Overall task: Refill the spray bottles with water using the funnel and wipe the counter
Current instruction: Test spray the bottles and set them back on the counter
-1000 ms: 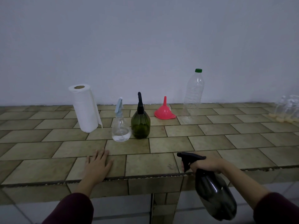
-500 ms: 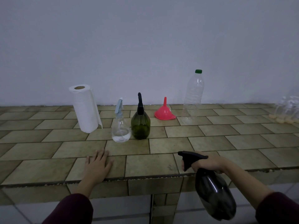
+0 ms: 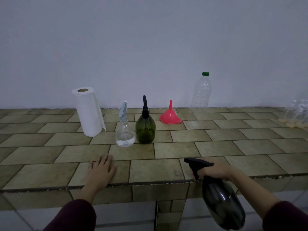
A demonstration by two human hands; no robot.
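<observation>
A tiled counter (image 3: 175, 145) runs under a bare pale wall. From the left stand a paper towel roll (image 3: 88, 112), a clear spray bottle (image 3: 125, 130) just beside a green spray bottle (image 3: 145, 127), a pink funnel (image 3: 170, 116) mouth down, and a tall clear bottle (image 3: 200, 95). The left hand (image 3: 100, 169) lies flat, fingers spread, near the front edge. The right hand (image 3: 215, 170) is wrapped around the neck of a dark spray bottle (image 3: 221, 204) hanging before the edge. Against the earlier frames, little has changed: this bottle sits slightly further right.
</observation>
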